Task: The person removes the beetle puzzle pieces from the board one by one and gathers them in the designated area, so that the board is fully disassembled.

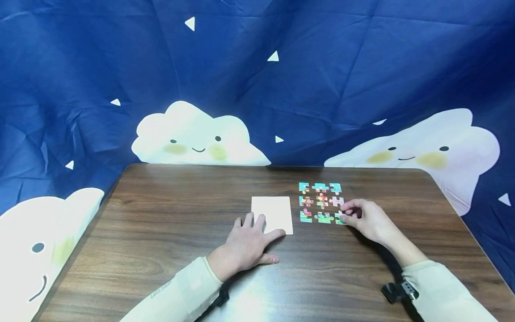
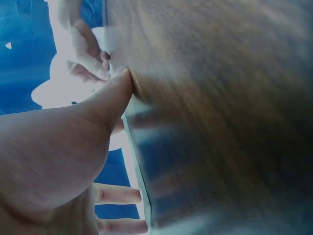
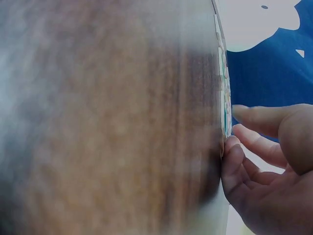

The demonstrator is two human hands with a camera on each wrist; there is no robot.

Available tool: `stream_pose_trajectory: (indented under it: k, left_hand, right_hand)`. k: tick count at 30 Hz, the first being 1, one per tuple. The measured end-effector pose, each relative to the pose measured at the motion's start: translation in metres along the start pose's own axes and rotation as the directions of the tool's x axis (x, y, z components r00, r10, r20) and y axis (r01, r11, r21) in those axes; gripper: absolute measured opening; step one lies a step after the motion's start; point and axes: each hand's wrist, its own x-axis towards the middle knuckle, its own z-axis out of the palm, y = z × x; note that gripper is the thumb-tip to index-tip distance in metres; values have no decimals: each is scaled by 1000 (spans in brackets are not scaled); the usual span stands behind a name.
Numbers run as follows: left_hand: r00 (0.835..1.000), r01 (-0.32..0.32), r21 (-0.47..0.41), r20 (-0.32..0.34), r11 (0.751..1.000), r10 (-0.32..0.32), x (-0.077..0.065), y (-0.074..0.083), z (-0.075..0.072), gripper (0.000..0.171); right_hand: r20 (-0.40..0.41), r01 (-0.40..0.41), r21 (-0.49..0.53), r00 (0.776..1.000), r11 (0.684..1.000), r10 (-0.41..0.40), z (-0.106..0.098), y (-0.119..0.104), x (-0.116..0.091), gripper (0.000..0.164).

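Observation:
Several colourful jigsaw puzzle pieces (image 1: pixel 322 201) lie in spaced rows on the wooden table. At their lower right corner, my right hand (image 1: pixel 368 219) has curled fingers and holds the corner puzzle piece (image 1: pixel 340 222) between thumb and fingertips, partly covering it. The right wrist view shows this hand (image 3: pixel 269 156) at the edge-on pieces (image 3: pixel 225 103), low against the tabletop. My left hand (image 1: pixel 249 243) rests with spread fingers over the lower left of a plain pale square board (image 1: pixel 273 210). In the left wrist view, that hand's thumb (image 2: pixel 115 95) touches the table surface.
The brown table (image 1: pixel 173 214) has its far edge against a blue cloth (image 1: pixel 241 58) printed with white clouds and triangles. The pale board lies just left of the pieces. A dark wrist-worn device (image 1: pixel 396 291) sits at the right sleeve.

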Motion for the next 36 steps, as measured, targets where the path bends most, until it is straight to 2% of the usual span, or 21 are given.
stream_pose_trajectory:
  k: [6,36]
  left_hand:
    - [1000,3,7,-11,1000,-3,-1,1,0,67]
    - [1000,4,37,-30,999,-3,0,-1,0,69]
  right_hand:
    - [21,17,-11,1000,1000,-16,0,-1,-2,31]
    - [24,21,-26,1000,999,-20,0,-1,0,29]
